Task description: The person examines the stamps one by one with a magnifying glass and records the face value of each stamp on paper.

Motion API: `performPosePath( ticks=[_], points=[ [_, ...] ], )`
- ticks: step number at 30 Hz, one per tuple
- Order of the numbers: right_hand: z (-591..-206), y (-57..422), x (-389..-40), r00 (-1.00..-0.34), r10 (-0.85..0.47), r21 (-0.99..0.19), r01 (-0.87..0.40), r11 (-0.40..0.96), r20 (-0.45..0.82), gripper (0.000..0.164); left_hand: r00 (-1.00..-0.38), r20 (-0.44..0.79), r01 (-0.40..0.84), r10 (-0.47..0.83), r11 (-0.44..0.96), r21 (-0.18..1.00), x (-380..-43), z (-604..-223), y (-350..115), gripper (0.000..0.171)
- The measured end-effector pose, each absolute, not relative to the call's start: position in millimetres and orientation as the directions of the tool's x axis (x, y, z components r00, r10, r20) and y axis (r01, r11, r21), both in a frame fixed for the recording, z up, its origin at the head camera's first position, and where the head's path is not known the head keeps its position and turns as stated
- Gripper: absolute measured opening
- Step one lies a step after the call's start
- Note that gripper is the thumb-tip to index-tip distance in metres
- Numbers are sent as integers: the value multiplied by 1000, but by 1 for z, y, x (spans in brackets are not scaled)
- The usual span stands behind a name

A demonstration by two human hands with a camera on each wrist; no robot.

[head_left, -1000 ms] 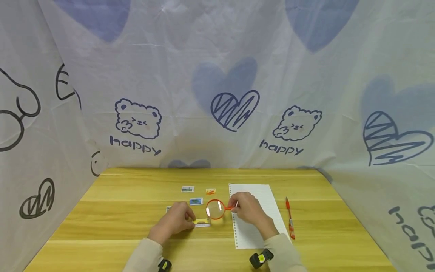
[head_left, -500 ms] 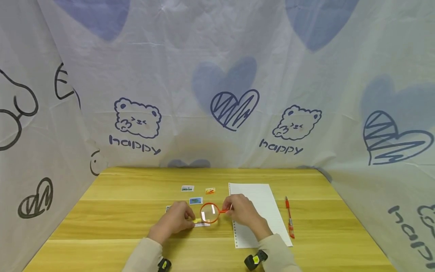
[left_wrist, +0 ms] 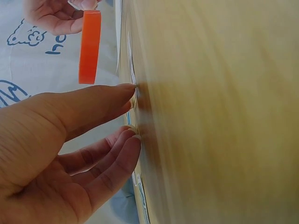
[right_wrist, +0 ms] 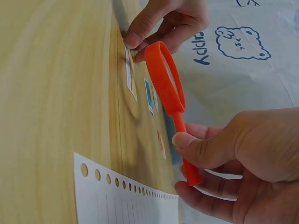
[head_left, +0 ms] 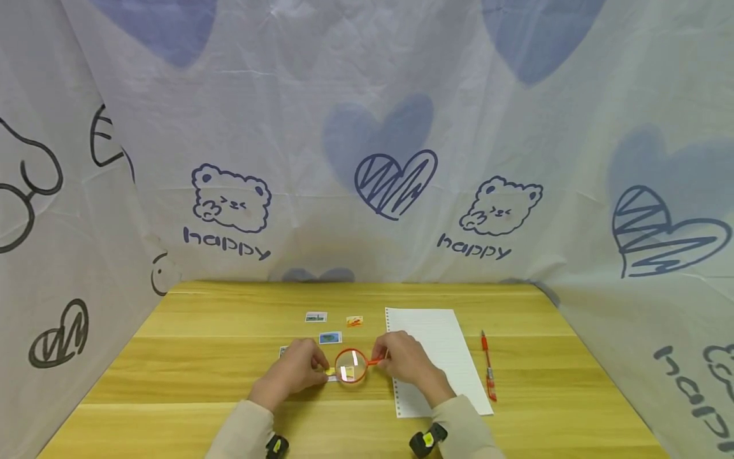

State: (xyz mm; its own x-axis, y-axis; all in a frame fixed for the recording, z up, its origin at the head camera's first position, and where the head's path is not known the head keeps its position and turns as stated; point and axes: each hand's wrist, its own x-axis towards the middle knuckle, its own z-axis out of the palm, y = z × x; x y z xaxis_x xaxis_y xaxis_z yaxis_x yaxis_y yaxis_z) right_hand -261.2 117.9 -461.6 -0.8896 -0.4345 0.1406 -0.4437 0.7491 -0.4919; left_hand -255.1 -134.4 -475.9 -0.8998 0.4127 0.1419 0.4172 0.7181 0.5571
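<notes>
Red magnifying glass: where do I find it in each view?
Head: red magnifying glass, low centre, between the left hand and right hand.
Left wrist: red magnifying glass, upper left, edge-on.
Right wrist: red magnifying glass, near centre, gripped by the right hand.
Shared landmark: the left hand, left of it in head, below in left wrist, above in right wrist.

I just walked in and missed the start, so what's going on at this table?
A person's right hand holds a red magnifying glass by its handle, over a small yellow card. The left hand holds that card's left end. Other small picture cards lie nearby. Lined paper and a red pen lie off to the right.
</notes>
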Motion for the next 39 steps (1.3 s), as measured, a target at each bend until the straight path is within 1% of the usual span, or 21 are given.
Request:
performPosePath(
  ticks=[15, 29, 39],
  points=[
    [-467, 115, -262, -889, -438, -459, -446, 769, 130, 16, -904, 130, 405, 407, 719, 566, -256, -476, -134, 13],
    [-469, 113, -265, -895, -426, -442, -437, 784, 129, 17, -889, 165, 442, 427, 709, 550, -258, -478, -136, 12],
    [-468, 112, -263, -897, -426, -441, -433, 786, 121, 16, -895, 145, 427, 422, 712, 558, -256, -477, -135, 13]
  ],
)
